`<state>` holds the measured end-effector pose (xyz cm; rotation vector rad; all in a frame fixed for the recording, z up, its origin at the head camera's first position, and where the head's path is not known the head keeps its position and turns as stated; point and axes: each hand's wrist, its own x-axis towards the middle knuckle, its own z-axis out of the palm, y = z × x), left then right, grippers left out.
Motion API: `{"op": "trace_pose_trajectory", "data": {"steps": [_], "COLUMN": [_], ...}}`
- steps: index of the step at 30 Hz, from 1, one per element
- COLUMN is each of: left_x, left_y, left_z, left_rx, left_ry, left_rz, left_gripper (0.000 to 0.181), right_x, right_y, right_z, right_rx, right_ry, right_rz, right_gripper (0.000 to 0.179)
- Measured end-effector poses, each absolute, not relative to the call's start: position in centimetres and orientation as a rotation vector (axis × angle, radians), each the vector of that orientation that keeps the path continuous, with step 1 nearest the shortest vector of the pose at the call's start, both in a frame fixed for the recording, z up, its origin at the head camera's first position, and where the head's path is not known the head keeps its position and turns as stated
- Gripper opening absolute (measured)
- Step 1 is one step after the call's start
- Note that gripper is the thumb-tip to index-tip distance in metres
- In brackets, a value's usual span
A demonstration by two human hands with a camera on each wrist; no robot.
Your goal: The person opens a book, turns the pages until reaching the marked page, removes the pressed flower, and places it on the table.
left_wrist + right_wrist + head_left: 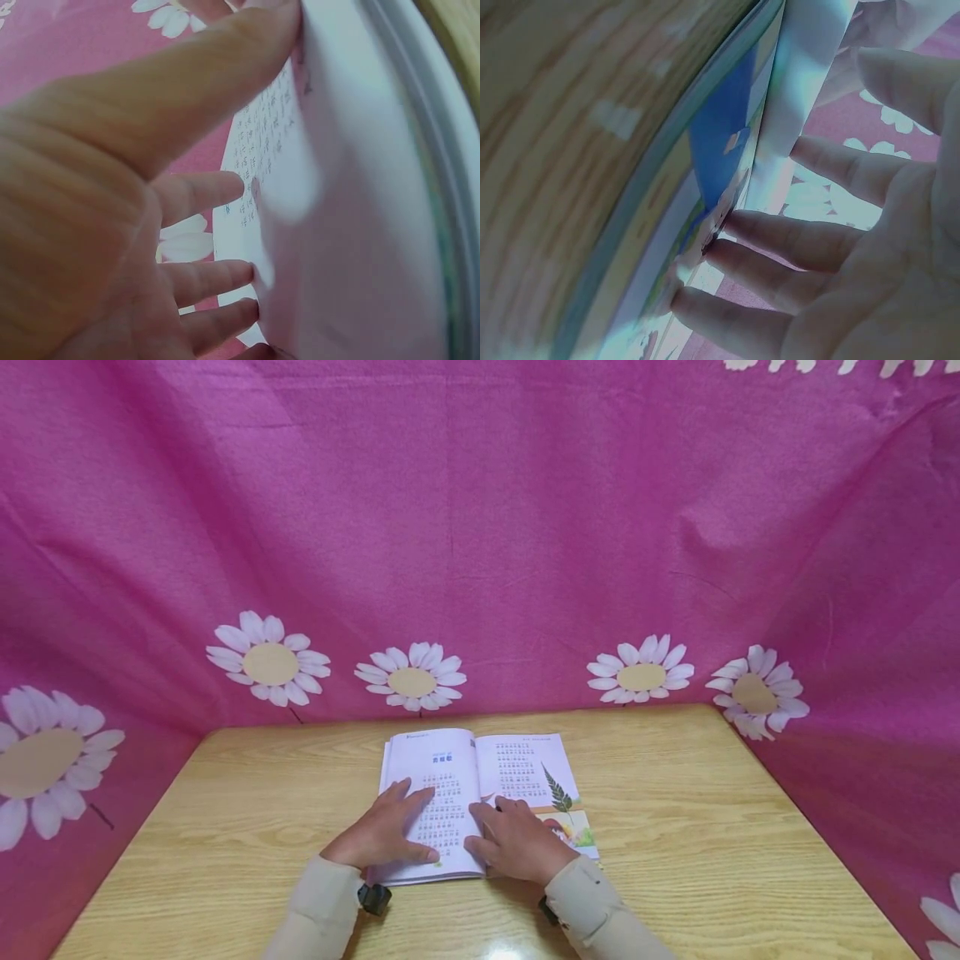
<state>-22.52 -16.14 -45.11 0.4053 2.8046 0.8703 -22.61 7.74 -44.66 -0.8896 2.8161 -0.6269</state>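
An open book [491,768] with printed text lies on the wooden table, its left page slightly raised. On that left page [420,752] rests my left hand [382,833], fingers spread and thumb near the bottom edge; its fingertips touch the paper in the left wrist view. My right hand [522,842] lies over the lower right page beside the spine, covering part of a colour picture [577,833]. In the right wrist view its extended fingers [795,236] touch the pages. A dark green fern leaf [558,789] shows on the right page; whether printed or real, I cannot tell.
The wooden table [712,827] extends around the book on all sides. Pink cloth [525,543] with white daisies hangs behind it and along both sides. Black wrist devices, one of them at the left cuff [374,898], sit under the sleeves.
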Motion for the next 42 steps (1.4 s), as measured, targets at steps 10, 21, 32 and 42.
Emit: {"op": "trace_pose_trajectory", "data": {"steps": [10,21,32,42], "left_x": [-22.5,-22.3,-22.3,-22.5], "left_y": [-16.0,-15.6,-15.0,-15.2], "left_z": [-45.5,-45.5,-45.5,-45.6], "left_rx": [0.351,0.304,0.277,0.348], "left_ry": [2.791,2.784,2.821,2.824], "left_rz": [0.849,0.797,0.654,0.588], "left_gripper": [0.093,0.092,0.092,0.091], "right_x": [-22.7,-22.7,-22.8,-23.1], "right_y": [7.7,7.8,7.8,7.7], "right_z": [-44.6,-44.7,-44.6,-44.1], "right_rx": [-0.817,-0.795,-0.83,-0.768], "right_ry": [2.78,2.758,2.764,2.751], "right_rz": [-0.625,-0.664,-0.671,-0.692], "right_gripper": [0.051,0.054,0.053,0.057]}}
